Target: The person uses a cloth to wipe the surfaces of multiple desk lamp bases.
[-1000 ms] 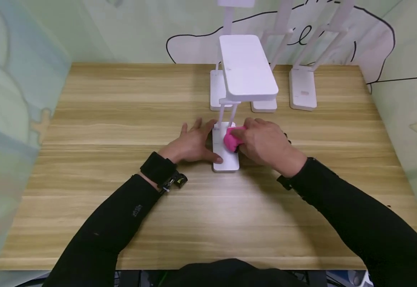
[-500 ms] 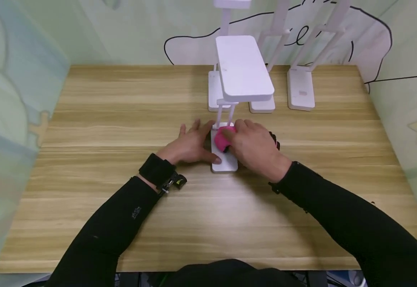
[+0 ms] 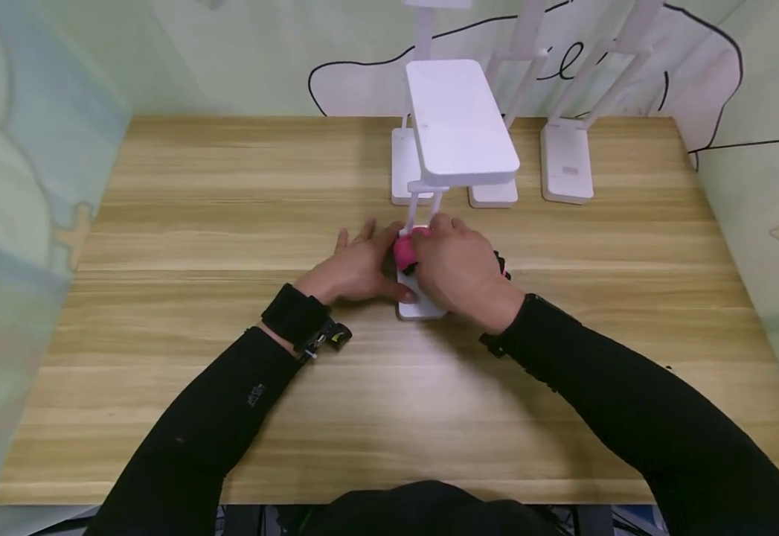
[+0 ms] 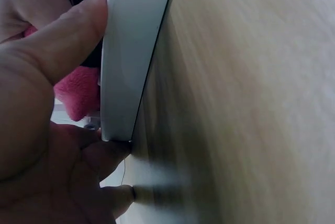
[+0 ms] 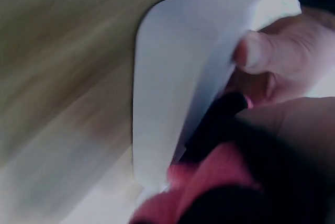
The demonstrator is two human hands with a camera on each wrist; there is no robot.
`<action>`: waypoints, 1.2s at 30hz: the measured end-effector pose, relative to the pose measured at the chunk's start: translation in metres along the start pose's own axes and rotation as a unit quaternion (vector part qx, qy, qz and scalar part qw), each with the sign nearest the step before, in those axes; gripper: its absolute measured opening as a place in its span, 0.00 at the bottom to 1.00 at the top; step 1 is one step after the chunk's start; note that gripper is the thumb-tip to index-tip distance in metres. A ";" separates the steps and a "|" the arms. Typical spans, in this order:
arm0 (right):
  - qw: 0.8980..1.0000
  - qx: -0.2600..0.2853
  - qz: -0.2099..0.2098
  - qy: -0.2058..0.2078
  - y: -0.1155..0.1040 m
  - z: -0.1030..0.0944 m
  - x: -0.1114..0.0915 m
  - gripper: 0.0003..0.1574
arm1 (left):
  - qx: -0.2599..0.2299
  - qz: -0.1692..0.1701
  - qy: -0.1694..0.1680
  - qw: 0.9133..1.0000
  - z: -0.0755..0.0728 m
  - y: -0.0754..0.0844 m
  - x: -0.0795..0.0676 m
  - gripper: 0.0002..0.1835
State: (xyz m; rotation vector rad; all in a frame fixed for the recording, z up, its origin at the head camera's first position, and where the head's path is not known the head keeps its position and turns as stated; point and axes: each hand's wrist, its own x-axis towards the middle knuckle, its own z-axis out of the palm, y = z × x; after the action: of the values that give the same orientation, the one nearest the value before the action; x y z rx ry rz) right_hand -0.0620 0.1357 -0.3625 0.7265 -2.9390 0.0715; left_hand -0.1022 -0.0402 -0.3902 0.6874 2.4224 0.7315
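A white desk lamp stands mid-table, its flat panel (image 3: 463, 123) above both hands and its oblong base (image 3: 422, 307) between them. My left hand (image 3: 357, 269) holds the base from the left, thumb on the near part of its edge and fingers at the far corner. From the right, my right hand (image 3: 464, 269) grips a fuzzy pink cloth with black parts (image 3: 405, 253) and presses it on top of the base, by the foot of the lamp's stem. In the left wrist view the pink cloth (image 4: 78, 94) shows behind the base's side wall (image 4: 131, 51).
Behind the lamp stand several similar white lamps, their bases (image 3: 567, 165) near the table's back edge. Printed fabric walls (image 3: 228, 67) close in the back and sides. The wooden table (image 3: 228, 193) ends just before the person's body.
My right hand has moved left with the pink cloth across the lamp base, then away from me toward the stem. The left hand keeps its place on the base.
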 end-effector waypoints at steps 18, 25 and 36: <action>0.984 0.102 -0.144 -0.012 0.030 0.011 -0.013 0.27 | 0.004 -0.016 -0.005 1.000 0.005 -0.005 -0.002 0.64; 0.988 0.076 -0.136 -0.010 0.050 0.010 -0.017 0.26 | 0.011 -0.019 -0.012 1.000 0.004 -0.001 0.000 0.63; 0.984 0.142 -0.096 -0.045 0.081 0.018 -0.030 0.28 | 0.003 -0.028 -0.014 1.000 0.003 0.001 -0.002 0.63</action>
State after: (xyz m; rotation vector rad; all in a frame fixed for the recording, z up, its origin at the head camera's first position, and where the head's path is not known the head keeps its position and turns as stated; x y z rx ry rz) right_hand -0.0757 0.2199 -0.3854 1.0748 -2.9584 0.4587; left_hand -0.0988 -0.0389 -0.3911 0.6265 2.4093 0.6889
